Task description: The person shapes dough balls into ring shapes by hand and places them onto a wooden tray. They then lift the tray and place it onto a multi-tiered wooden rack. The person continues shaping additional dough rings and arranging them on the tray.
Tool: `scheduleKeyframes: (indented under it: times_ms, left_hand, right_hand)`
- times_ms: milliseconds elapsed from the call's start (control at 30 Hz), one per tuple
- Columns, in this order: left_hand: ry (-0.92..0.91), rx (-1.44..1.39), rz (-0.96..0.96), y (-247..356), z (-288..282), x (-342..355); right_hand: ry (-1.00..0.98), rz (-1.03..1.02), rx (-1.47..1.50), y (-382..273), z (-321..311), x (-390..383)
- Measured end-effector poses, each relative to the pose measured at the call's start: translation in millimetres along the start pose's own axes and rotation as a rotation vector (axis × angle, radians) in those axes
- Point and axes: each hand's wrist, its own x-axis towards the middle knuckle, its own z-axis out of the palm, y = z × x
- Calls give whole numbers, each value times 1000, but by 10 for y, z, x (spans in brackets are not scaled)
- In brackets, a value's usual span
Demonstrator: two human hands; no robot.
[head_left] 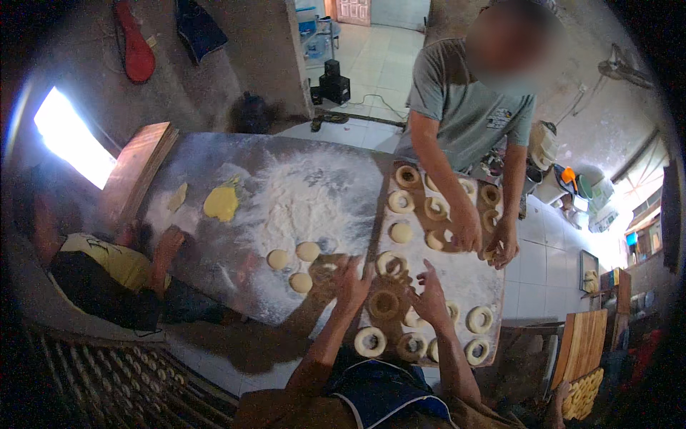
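Observation:
My left hand (pixel 350 286) is low over the floured table (pixel 236 272), beside the near-left edge of the floured board (pixel 464 275), its fingers stretched out and nothing visible in them. Three round dough balls (pixel 301 282) sit just left of it. Over the board, my right hand (pixel 430 297) has its fingers apart and appears to hold nothing. Between my hands lies a dough ring (pixel 391 264), partly shaded. More dough rings (pixel 370 342) line the board's near side, some hidden under my right forearm. One uncut dough ball (pixel 401 232) rests farther up the board.
Across the board, a person in a grey shirt (pixel 464 100) has both hands (pixel 468 230) among the rings. Another person (pixel 107 272) sits at the left. Loose flour (pixel 296 207) and yellow dough (pixel 221 204) lie on the table. Wooden boards (pixel 136 171) stand at its left end.

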Motion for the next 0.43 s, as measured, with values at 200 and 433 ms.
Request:
scheduleKeyframes:
  times_ms: [200,433]
  left_hand:
    - [-288,111,-442,-1181,-1027,-318]
    - [-366,16,-338,-1310,-941,-285]
  right_hand:
    - [16,66,184,-273,300,-317]
    - [-99,-261,172,-724,1346,-84]
